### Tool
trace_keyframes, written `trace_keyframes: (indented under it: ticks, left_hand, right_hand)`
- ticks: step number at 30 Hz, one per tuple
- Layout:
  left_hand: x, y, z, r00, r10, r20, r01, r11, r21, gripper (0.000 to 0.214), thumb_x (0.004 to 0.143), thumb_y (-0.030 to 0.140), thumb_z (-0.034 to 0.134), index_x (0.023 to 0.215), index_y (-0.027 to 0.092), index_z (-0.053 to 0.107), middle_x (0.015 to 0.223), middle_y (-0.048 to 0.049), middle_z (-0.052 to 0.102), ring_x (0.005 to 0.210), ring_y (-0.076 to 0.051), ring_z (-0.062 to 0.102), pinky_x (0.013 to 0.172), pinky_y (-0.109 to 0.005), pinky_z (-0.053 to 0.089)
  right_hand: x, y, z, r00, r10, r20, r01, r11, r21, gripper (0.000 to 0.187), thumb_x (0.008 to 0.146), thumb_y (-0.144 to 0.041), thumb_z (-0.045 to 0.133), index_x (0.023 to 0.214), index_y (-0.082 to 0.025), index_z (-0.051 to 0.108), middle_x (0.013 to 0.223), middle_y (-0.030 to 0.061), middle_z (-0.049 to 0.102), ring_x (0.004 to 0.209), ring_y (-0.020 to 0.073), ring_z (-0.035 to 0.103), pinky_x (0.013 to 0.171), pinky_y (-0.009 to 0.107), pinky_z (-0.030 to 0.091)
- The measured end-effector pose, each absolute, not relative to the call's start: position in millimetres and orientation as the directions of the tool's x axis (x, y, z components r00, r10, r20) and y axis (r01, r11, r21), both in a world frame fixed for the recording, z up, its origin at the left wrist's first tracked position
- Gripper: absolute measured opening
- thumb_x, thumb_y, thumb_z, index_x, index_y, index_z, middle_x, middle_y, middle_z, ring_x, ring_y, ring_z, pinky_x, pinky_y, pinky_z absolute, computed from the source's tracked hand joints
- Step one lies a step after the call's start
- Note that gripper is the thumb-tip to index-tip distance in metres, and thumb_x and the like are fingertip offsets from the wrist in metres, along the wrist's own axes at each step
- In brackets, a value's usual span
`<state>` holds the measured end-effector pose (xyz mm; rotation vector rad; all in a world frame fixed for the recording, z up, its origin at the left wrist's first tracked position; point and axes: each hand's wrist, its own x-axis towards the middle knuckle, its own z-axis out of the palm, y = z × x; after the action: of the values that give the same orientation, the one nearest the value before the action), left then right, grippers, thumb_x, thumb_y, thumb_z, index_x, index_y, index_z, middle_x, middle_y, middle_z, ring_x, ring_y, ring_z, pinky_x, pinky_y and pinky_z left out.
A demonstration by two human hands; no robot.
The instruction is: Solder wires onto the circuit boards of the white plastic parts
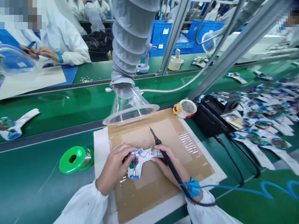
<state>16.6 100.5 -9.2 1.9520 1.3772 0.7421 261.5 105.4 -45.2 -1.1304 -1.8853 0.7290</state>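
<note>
Low over the brown taped board, both hands hold a white plastic housing point(146, 156) with blue ends and red and green wires inside. The fingers of my left hand point(118, 163) pinch its wider, wired end. My right hand point(173, 163) is closed round the narrow end, where a small gridded part shows. A soldering iron point(158, 142) also rests in my right hand, its bare tip angled up and away over the board point(163, 183). Its black cord runs down past my right wrist, which wears a blue strap point(193, 186).
A green solder spool point(73, 159) stands left of the board. Above its far edge hangs a clear fume hood point(132, 112). A black soldering station point(207, 118) and many similar housings point(259, 124) lie right. Another housing point(16, 124) is on the belt. Across it, a person works.
</note>
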Motion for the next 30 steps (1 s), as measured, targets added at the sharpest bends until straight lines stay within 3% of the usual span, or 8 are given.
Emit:
trace_keyframes:
  ticks: [3,7,11,15,22,30]
  left_hand:
    - [18,100,-12,0.279,0.952,0.127,0.635,-0.282,0.719,0.021,0.1,0.026,0.053,0.115,0.029,0.068,0.109,0.0005,0.074,0.103,-0.016,0.067,0.113,-0.041,0.04]
    - [18,99,-16,0.304,0.933,0.193,0.671,-0.353,0.652,0.023,0.1,0.025,0.054,0.119,0.028,0.066,0.113,-0.0001,0.073,0.106,-0.017,0.067,0.106,-0.035,0.046]
    - [19,101,-20,0.32,0.916,0.241,0.705,-0.401,0.585,0.023,0.1,0.024,0.055,0.12,0.028,0.063,0.113,0.0,0.073,0.107,-0.017,0.067,0.109,-0.035,0.044]
    - [24,103,-15,0.337,0.911,0.236,0.77,-0.411,0.488,0.021,0.101,0.028,0.052,0.118,0.027,0.064,0.111,-0.0008,0.073,0.104,-0.018,0.067,0.095,-0.032,0.048]
    - [33,103,1,0.318,0.942,0.108,0.931,-0.332,0.153,0.027,0.102,0.032,0.047,0.119,0.03,0.067,0.094,-0.0014,0.074,0.084,-0.023,0.069,0.075,-0.037,0.048]
    - [22,103,2,0.402,0.908,0.118,0.867,-0.419,0.268,0.039,0.104,0.037,0.039,0.135,0.027,0.06,0.121,-0.005,0.072,0.106,-0.021,0.067,0.092,-0.037,0.052]
  right_hand:
    - [262,108,-44,-0.284,0.889,0.359,0.417,0.451,-0.789,0.033,0.095,-0.022,0.067,0.126,-0.028,0.057,0.117,0.0067,0.072,0.107,0.0221,0.072,0.095,0.036,0.059]
    - [263,109,-43,-0.288,0.884,0.368,0.408,0.461,-0.788,0.033,0.096,-0.022,0.066,0.127,-0.028,0.057,0.115,0.0067,0.071,0.108,0.0223,0.07,0.095,0.037,0.059]
    - [264,111,-42,-0.291,0.879,0.379,0.394,0.471,-0.79,0.032,0.097,-0.023,0.065,0.127,-0.028,0.056,0.116,0.0068,0.071,0.112,0.0227,0.068,0.098,0.039,0.057]
    - [264,113,-42,-0.296,0.88,0.373,0.379,0.466,-0.799,0.03,0.098,-0.027,0.063,0.128,-0.028,0.057,0.113,0.0064,0.071,0.107,0.0221,0.069,0.096,0.039,0.058]
    - [264,112,-47,-0.293,0.893,0.341,0.362,0.434,-0.825,0.032,0.096,-0.026,0.066,0.128,-0.027,0.058,0.115,0.0061,0.07,0.111,0.0227,0.067,0.098,0.038,0.056]
    - [265,109,-45,-0.295,0.905,0.306,0.381,0.405,-0.831,0.036,0.094,-0.022,0.067,0.129,-0.028,0.058,0.114,0.0051,0.068,0.108,0.0223,0.067,0.097,0.04,0.056]
